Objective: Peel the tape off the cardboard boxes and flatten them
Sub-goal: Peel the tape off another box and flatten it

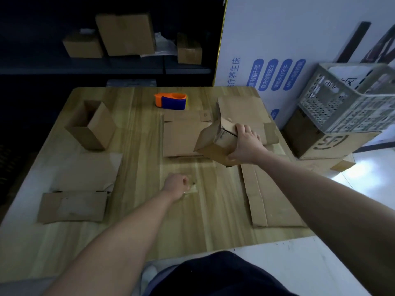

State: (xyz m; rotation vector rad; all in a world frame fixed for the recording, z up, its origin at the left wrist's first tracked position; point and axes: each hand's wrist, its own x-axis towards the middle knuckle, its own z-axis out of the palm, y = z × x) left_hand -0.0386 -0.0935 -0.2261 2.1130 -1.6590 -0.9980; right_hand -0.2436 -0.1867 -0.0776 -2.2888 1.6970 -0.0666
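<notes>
- Just nearer the person than the tape dispenser, and to its right, the small box is tipped on one edge above the worktop. The right hand grips it, fingers curled over its upper end and thumb low on its side.
- Nearer still, straight below the dispenser, the left hand has its fingers curled tight. It seems to pinch a clear tape strip low against the wood, though blur leaves this unsure.
- To flatten well, I would park the sticky strip away from the cardboard, bring that hand to the box and press opposite corners so it folds along its creases. Whether the hidden end is still taped I cannot tell.
- A flattened sheet lies below the dispenser, partly under the box, and may slide when pressed.
- A long flat panel lies to the dispenser's near right, and two flat pieces to its near left.
- Left of the dispenser an open box stands unflattened.
</notes>
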